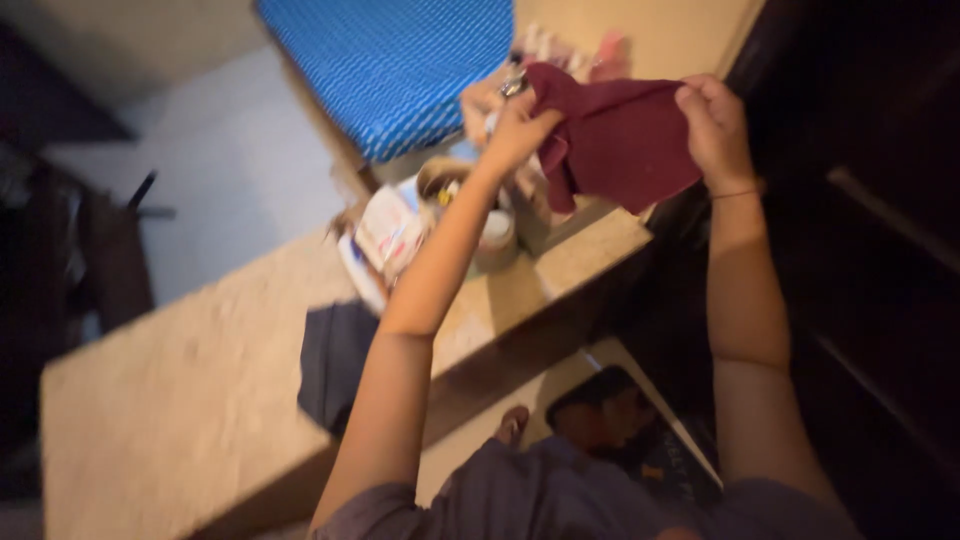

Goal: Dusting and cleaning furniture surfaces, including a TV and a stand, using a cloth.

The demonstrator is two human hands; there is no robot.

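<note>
Your left hand [515, 130] and right hand [712, 125] each pinch an edge of the maroon cloth [620, 140], held up; clutter [430, 225] sits just below your left wrist.

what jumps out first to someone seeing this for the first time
A maroon cloth held up by both hands, left hand and right hand gripping its top corners. Behind it at upper centre lies a bright blue patterned cushion, and a dark blue cloth hangs over the beige ledge lower left.
</note>
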